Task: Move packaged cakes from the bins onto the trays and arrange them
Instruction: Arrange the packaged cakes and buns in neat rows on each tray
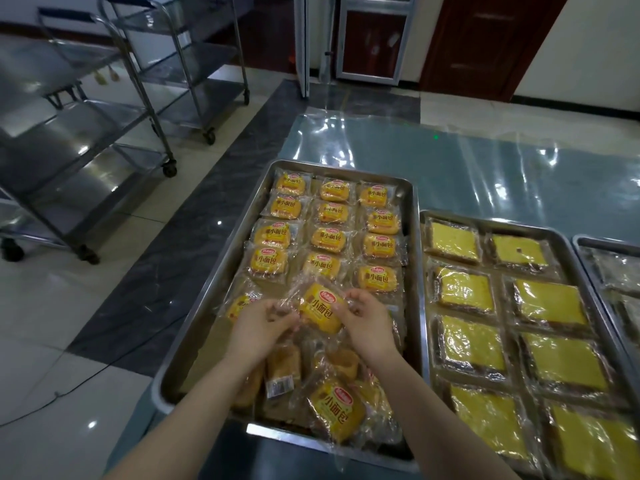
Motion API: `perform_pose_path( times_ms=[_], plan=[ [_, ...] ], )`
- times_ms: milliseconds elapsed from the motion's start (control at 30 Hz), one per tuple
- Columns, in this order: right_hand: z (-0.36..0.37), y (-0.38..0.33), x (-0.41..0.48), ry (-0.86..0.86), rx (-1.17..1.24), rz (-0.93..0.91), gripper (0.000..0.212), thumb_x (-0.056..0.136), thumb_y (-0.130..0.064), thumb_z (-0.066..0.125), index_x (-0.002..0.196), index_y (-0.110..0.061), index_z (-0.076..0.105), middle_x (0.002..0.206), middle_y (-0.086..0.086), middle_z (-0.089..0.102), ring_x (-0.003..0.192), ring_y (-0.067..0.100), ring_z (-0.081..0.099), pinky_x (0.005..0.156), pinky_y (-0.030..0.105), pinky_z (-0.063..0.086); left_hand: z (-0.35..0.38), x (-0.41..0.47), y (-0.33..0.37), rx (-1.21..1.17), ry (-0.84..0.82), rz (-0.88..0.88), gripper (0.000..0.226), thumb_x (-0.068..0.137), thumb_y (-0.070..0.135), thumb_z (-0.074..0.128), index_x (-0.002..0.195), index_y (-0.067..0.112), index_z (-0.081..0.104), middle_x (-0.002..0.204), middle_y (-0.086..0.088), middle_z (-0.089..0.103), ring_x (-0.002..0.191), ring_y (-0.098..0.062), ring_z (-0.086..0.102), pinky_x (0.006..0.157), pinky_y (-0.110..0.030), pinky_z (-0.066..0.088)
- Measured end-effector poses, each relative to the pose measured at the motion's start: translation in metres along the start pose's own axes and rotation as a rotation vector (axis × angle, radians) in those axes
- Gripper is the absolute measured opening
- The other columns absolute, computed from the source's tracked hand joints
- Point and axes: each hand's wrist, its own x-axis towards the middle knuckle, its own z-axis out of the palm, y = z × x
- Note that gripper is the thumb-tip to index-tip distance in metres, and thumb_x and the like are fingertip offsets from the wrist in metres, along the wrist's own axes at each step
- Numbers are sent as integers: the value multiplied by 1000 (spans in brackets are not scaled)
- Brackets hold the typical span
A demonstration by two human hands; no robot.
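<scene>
From the head camera, both hands meet over the near half of the steel tray (414,258), and between them is one packaged cake (319,308), yellow label up and turned at a slant. The left hand (258,323) pinches the clear wrapper at the cake's left end, fingers curled closed on the film; the right hand (367,318) grips the wrapper at the right end in the same way. The cake sits just above the tray's contents, beyond the wrists and roughly level with the fingertips. Farther up the tray, three neat columns of packaged cakes (329,239) lie flat with their labels up. Nearer the person, below the hands, a loose heap of cakes (337,412) lies jumbled, some showing their undersides. To the right, touching side by side, a second tray (420,216) holds flat yellow-topped slices (465,289) in clear wrap. Steel carts (104,133) stand on the tiled floor to the left.
</scene>
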Motion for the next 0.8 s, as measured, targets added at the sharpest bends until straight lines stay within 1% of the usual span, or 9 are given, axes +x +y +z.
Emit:
perform_pose_path(
  times_ms=[33, 67, 133, 167, 233, 333, 467, 633, 800],
  plan=[
    [2, -1, 3, 21, -76, -37, 28, 89, -29, 65, 117, -31, 58, 97, -14, 65, 67, -4, 64, 54, 15, 50, -4, -1, -7, 109, 80, 63, 13, 84, 25, 68, 95, 30, 66, 87, 10, 71, 78, 1, 66, 67, -18, 52],
    [4, -2, 8, 40, -171, -80, 31, 91, -29, 63, 122, -30, 57, 105, -15, 62, 80, -4, 64, 62, 13, 50, -9, -1, -14, 222, 158, 132, 18, 84, 27, 67, 101, 34, 65, 96, 15, 68, 86, 4, 62, 72, -16, 48],
    [8, -5, 18, 39, -363, -138, 37, 94, -27, 58, 131, -28, 52, 131, -7, 51, 113, 7, 56, 92, 22, 45, -22, 3, -28, 425, 253, 278, 29, 85, 25, 65, 110, 39, 62, 120, 19, 58, 110, 0, 53, 93, -23, 44],
    [11, -6, 22, 24, -452, -151, 41, 95, -27, 57, 135, -28, 49, 139, -4, 44, 121, 12, 50, 99, 26, 39, -28, 5, -35, 515, 261, 326, 36, 86, 24, 64, 117, 40, 58, 132, 17, 49, 124, -6, 44, 103, -29, 36],
    [16, -6, 25, 27, -664, -218, 51, 94, -30, 57, 142, -28, 40, 145, 1, 35, 132, 19, 36, 108, 35, 32, -35, 14, -45, 723, 179, 334, 52, 89, 30, 58, 135, 43, 38, 150, 14, 21, 142, -14, 10, 114, -37, 13],
    [24, 3, 24, 21, -844, -325, 62, 93, -39, 55, 147, -32, 26, 157, 0, 17, 146, 24, 7, 115, 44, 11, -39, 34, -54, 1025, -14, 334, 64, 94, 49, 38, 143, 43, -3, 154, 4, -17, 139, -19, -26, 111, -40, -14],
    [37, 15, 28, -57, -941, -378, 67, 96, -44, 48, 151, -32, 11, 160, 1, -12, 142, 20, -23, 114, 44, -4, -43, 61, -48, 1153, -132, 375, 65, 92, 62, 20, 142, 42, -16, 152, 0, -27, 137, -22, -31, 108, -41, -20],
    [51, 13, 54, -81, -1076, -426, 70, 96, -51, 38, 152, -29, 2, 158, 4, -19, 139, 25, -29, 113, 44, -12, -38, 74, -46, 1121, -108, 379, 64, 96, 54, 22, 143, 38, -18, 153, -2, -24, 139, -17, -26, 112, -34, -15],
    [60, 22, 73, -121, -1161, -415, 71, 94, -60, 28, 151, -33, -6, 156, 6, -26, 138, 31, -33, 110, 48, -18, -33, 84, -44, 1101, -116, 358, 66, 92, 60, 20, 141, 42, -21, 150, -1, -30, 137, -19, -30, 109, -39, -20]
  ],
)
